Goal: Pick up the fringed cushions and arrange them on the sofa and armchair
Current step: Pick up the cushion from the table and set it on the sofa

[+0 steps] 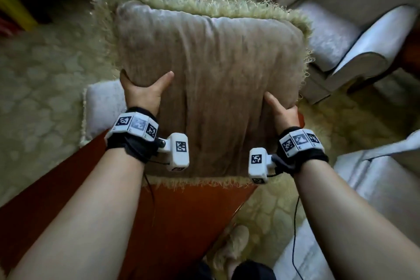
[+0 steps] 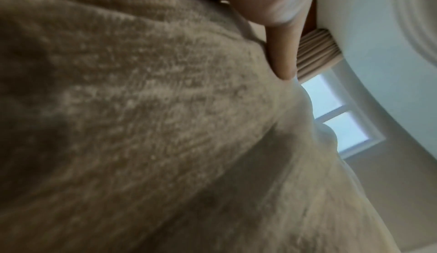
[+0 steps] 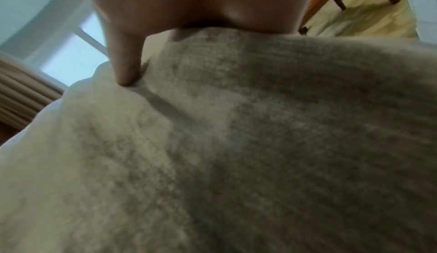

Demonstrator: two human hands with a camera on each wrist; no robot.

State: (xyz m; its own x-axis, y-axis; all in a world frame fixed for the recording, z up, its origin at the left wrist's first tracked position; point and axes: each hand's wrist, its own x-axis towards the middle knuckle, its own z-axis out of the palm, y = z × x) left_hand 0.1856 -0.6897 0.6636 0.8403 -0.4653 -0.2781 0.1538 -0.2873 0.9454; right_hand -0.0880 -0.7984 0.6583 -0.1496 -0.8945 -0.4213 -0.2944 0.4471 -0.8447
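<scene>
I hold a large beige cushion (image 1: 211, 75) with a shaggy pale-green fringe in front of me, above a wooden table. My left hand (image 1: 143, 91) grips its left edge, thumb on top and fingers hidden behind. My right hand (image 1: 281, 109) grips its right edge the same way. In the left wrist view the cushion fabric (image 2: 141, 117) fills the frame under my left thumb (image 2: 281, 51). The right wrist view shows the fabric (image 3: 236, 145) under my right thumb (image 3: 125, 60). A second, paler fringed cushion (image 1: 102, 107) lies on the table at the left, partly hidden.
A pale armchair (image 1: 354, 36) stands at the upper right, its seat bare. Part of a pale sofa (image 1: 375, 188) shows at the right edge. The reddish wooden table (image 1: 181, 216) is below my arms. A patterned carpet (image 1: 41, 98) covers the floor.
</scene>
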